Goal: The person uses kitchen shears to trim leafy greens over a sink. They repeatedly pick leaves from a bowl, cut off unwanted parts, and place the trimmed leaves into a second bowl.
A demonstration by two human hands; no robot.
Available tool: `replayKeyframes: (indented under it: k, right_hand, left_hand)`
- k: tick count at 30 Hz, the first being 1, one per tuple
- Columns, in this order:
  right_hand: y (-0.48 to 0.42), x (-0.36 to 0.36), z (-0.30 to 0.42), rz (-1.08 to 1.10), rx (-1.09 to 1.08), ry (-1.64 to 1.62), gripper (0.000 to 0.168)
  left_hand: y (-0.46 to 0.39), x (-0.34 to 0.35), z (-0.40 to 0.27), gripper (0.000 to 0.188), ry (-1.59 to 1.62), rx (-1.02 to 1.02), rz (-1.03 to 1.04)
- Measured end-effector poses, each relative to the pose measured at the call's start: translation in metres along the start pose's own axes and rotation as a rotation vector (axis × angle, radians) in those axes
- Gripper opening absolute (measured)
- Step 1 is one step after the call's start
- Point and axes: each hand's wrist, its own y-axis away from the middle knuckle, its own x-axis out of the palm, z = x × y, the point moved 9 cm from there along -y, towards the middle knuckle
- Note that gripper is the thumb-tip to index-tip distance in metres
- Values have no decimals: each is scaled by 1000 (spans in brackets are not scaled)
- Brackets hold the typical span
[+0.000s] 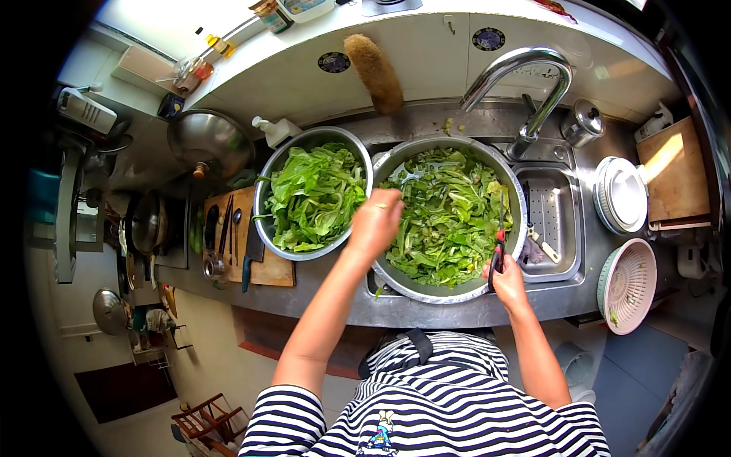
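My right hand (509, 285) grips a pair of scissors (499, 251) with red and black handles, its blades pointing away over the right side of a large metal basin (521, 228). Cut leafy greens (445, 228) fill that basin, with some water among them near the back. Left of it stands a smaller metal bowl (274, 249), heaped with larger green leaves (314, 194). My left hand (377, 220) is over the place where the two rims meet. It is blurred and its fingers are curled; whether anything is in them cannot be made out.
A chrome faucet (562, 85) arches behind the basin. To the right are a perforated sink tray (551, 214), stacked white bowls (625, 194) and a pink colander (628, 285) at the counter's edge. On the left, a kitchen knife (254, 245) lies on a wooden cutting board (280, 271).
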Motion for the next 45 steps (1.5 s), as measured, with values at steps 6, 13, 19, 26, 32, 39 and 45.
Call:
replayKeyframes:
  k: [6, 13, 19, 26, 32, 39, 45]
  right_hand:
    - [-69, -13, 39, -320, -95, 457, 32]
    - [-91, 62, 14, 209, 213, 7, 24]
    - [-70, 5, 44, -11, -58, 123, 32]
    - [-32, -25, 47, -21, -51, 325, 28]
    - [2, -1, 26, 75, 11, 252, 37]
    - [24, -6, 21, 95, -7, -51, 29]
    - [15, -17, 17, 93, -29, -78, 27]
  left_hand:
    - [53, 169, 111, 68, -23, -681, 222]
    - [45, 159, 29, 41, 781, -591, 289]
    - [19, 75, 52, 41, 512, -361, 68]
    - [-24, 109, -3, 40, -423, -157, 48]
    - [-45, 228, 55, 19, 160, -796, 186]
    - [-28, 169, 13, 25, 912, -584, -4]
    - [-13, 36, -34, 32, 1223, -372, -192]
